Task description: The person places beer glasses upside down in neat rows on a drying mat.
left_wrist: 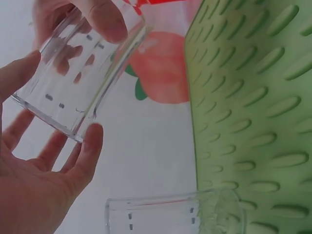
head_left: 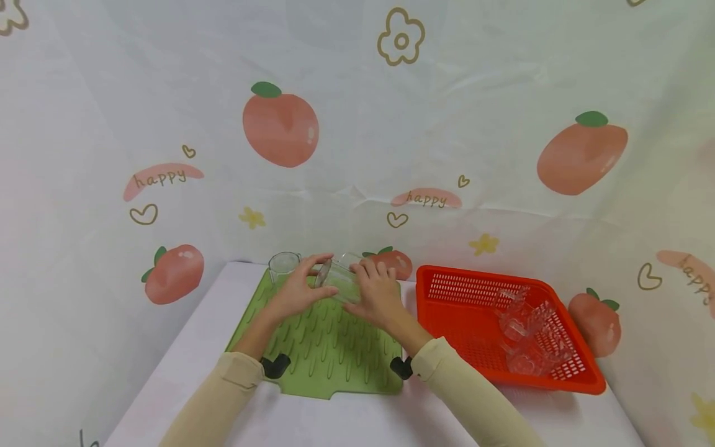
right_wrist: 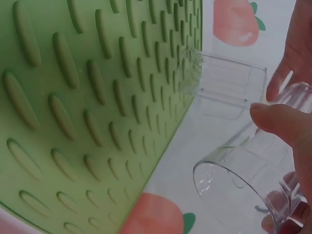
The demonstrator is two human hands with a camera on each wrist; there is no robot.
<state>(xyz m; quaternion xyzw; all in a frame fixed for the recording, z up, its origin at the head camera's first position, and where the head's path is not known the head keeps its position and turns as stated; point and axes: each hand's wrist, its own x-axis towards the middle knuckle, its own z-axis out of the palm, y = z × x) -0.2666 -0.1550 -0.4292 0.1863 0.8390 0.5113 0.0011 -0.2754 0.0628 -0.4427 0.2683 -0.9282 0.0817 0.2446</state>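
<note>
Between my two hands, above the green ridged mat [head_left: 318, 347], a clear mug [head_left: 342, 283] lies tilted on its side. My left hand [head_left: 296, 290] holds it by the base end, thumb on one side and fingers on the other. Around the rim end, my right hand [head_left: 378, 293] grips with thumb and fingers; the open rim faces down toward my right in the head view. A second clear mug [right_wrist: 231, 80] stands on the far left part of the mat, apart from both hands.
To the right, a red plastic basket [head_left: 458, 338] with perforated sides holds several clear mugs [head_left: 527, 335] at its right end. Black corner pieces [head_left: 401, 367] sit at the mat's near corners. A white patterned cloth [head_left: 346, 186] hangs close behind the table.
</note>
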